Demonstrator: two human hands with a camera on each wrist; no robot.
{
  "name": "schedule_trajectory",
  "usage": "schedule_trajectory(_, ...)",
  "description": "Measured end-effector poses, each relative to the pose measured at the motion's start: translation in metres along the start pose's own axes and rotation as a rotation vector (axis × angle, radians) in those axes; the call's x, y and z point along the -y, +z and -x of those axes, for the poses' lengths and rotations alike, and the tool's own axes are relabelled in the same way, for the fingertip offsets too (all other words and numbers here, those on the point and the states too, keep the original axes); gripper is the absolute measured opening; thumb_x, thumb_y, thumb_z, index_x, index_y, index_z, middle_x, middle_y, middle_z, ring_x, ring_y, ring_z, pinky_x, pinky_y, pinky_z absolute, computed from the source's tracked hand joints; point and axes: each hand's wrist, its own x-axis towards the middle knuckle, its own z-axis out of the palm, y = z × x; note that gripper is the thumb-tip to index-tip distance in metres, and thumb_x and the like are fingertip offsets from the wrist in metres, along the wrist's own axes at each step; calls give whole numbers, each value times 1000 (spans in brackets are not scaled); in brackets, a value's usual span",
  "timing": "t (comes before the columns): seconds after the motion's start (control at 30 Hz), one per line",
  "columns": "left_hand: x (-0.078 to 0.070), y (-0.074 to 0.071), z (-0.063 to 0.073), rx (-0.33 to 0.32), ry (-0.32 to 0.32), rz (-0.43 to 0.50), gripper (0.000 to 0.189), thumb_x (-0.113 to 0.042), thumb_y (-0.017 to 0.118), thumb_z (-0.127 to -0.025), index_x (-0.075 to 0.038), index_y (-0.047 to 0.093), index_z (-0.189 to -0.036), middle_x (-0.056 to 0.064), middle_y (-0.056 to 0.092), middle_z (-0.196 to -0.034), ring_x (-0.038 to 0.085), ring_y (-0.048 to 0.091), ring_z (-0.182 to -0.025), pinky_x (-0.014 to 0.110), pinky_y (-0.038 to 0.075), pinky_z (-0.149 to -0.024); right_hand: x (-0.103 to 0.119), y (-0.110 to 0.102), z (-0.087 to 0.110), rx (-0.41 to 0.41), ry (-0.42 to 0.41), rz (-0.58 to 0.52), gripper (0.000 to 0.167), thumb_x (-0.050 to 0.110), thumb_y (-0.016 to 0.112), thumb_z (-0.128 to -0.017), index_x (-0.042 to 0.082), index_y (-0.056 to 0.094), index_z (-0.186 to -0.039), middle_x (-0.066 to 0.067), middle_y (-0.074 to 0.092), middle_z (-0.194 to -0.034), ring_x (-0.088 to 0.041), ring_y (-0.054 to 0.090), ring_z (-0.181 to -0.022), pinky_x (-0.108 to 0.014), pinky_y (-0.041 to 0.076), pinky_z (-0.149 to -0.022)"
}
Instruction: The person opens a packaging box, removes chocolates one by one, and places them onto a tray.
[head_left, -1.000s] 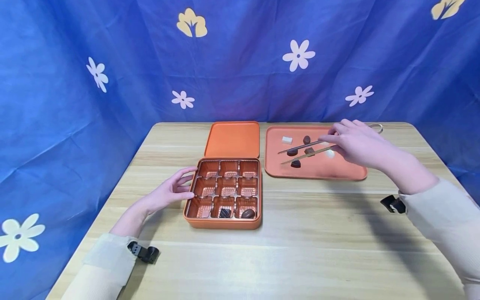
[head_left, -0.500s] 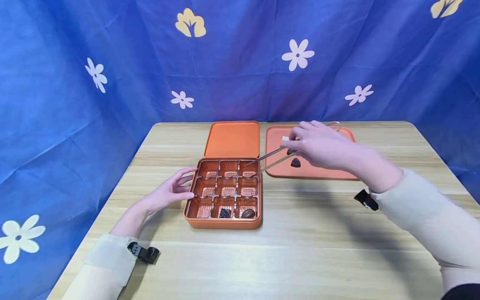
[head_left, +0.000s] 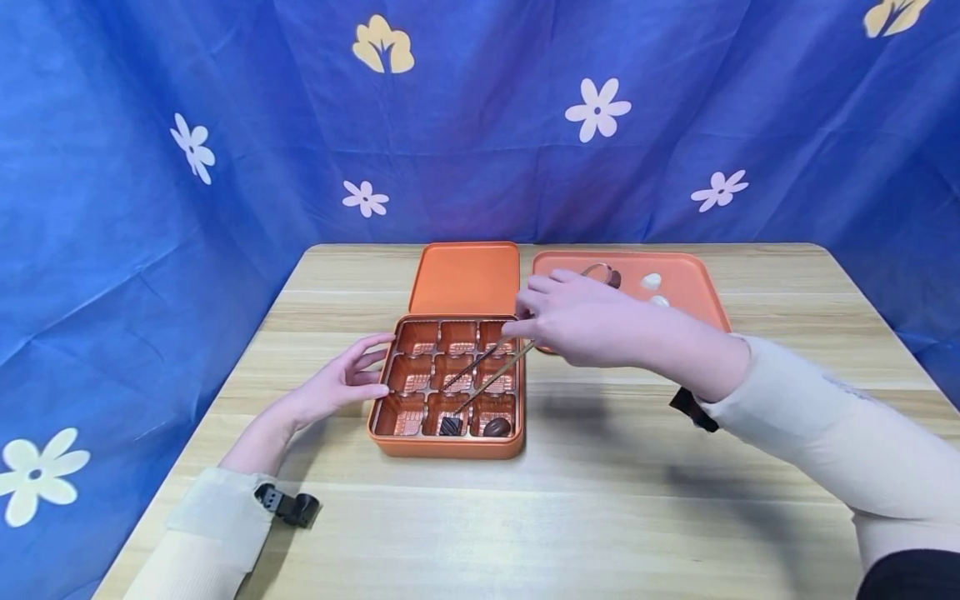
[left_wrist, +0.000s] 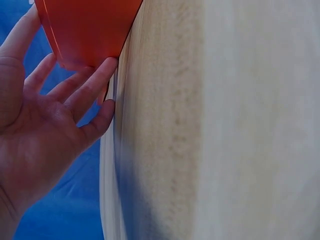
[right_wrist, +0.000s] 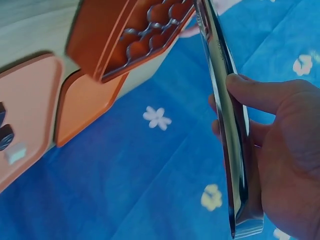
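Note:
A square orange tin (head_left: 450,448) has a brown insert with several compartments. In its front row, a dark striped square chocolate (head_left: 451,426) sits in the middle compartment and a brown oval chocolate (head_left: 497,427) in the right one. My right hand (head_left: 592,321) grips long metal tongs (right_wrist: 231,140), thumb against one arm and fingers against the other. The tong tips are apart over the middle column, one close above the striped chocolate, and nothing shows between them. Against the tin's left side rests my left hand (head_left: 341,379), fingers extended, thumb and fingertips at the wall.
Behind the tin lies its orange lid (head_left: 468,279). A pink tray (head_left: 690,292) at the back right holds white pieces (head_left: 651,281) and a brown chocolate (head_left: 614,277); my right hand and forearm cover part of it. A blue flowered curtain (head_left: 480,125) hangs behind the table.
My right hand has moved left and nearer from over the tray, carrying the tongs, whose tips have gone from above the tray to the tin's front middle compartment. My left hand stays put.

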Motion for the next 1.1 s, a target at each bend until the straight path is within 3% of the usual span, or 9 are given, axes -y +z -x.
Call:
schedule_trajectory(0.2,0,-1,1,-11,-16,-17,76,-3,66,-91,-6,22,-152,30,24,-152,50,38,-129,55,36,-102,15,-9,-19,124,-52,75,39,3,63,-89,24,66,-121,-3,58,-95,-22,48,-87,-34,40,-75)
schedule_trajectory(0.4,0,-1,3,-7,-7,-13,75,-2,66,-91,-6,22,-151,30,24,-152,50,37,-129,44,41,-101,25,-17,-37,232,-97,162,40,8,60,-93,26,63,-129,-3,60,-104,-22,46,-89,-33,39,-77)
schedule_trajectory(0.57,1,0,1,-4,4,-2,76,0,66,-90,-5,22,-151,30,27,-151,50,39,-128,33,44,-96,32,-16,-47,259,-111,202,28,16,60,-96,25,67,-122,-2,62,-103,-20,44,-86,-33,36,-75)
schedule_trajectory(0.87,2,-1,-1,-7,-7,-15,76,-1,67,-89,-6,23,-151,30,29,-150,49,42,-126,41,44,-97,42,-6,-55,237,-137,258,18,19,59,-97,25,71,-108,0,61,-99,-20,49,-90,-33,40,-77)
schedule_trajectory(1.1,2,-1,-1,-7,-4,-20,76,-1,67,-89,-6,23,-151,30,28,-150,49,42,-125,38,45,-97,41,-7,-60,256,-116,282,19,21,56,-99,24,71,-112,-1,62,-102,-20,50,-92,-34,41,-79)
